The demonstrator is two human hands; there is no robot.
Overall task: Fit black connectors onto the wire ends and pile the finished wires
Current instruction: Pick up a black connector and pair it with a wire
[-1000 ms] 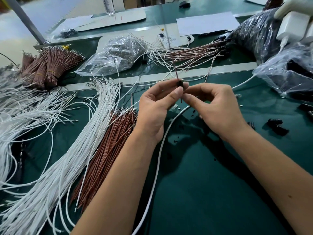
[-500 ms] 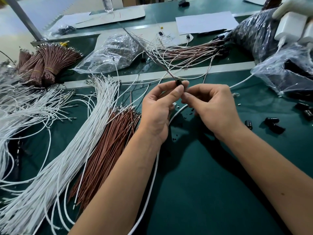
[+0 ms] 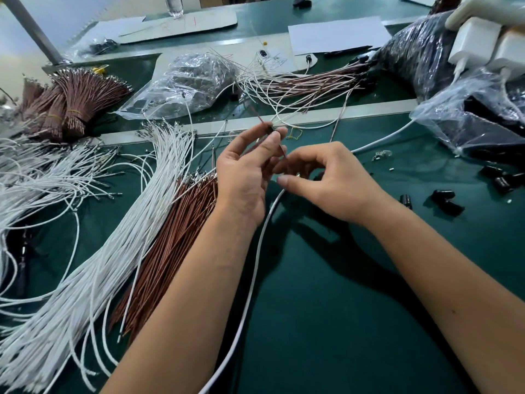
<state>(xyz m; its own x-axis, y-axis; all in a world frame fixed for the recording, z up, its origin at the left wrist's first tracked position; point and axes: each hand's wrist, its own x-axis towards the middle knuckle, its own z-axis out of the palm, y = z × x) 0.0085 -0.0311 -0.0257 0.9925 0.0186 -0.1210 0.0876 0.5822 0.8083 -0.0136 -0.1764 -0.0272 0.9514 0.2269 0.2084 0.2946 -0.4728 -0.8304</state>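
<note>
Left hand point(image 3: 241, 177) pinching black connector point(image 3: 269, 128) on brown wire point(image 3: 281, 149), right hand point(image 3: 332, 180) fingers curled, grip unclear

Green-topped workbench point(image 3: 341, 308) with a pale floor point(image 3: 71, 12) beyond.

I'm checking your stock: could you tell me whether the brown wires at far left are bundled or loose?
Bundled: the brown wires stand gathered, a yellow band around them.

A small black plastic connector point(image 3: 269, 128) sits on a thin brown wire point(image 3: 281, 147), pinched at the fingertips of the left hand point(image 3: 244, 177); the wire slants down into the right hand point(image 3: 326, 180). Loose black connectors point(image 3: 447, 201) lie right of the right hand. Finished brown and white wires point(image 3: 301, 85) are piled beyond the hands.
</note>
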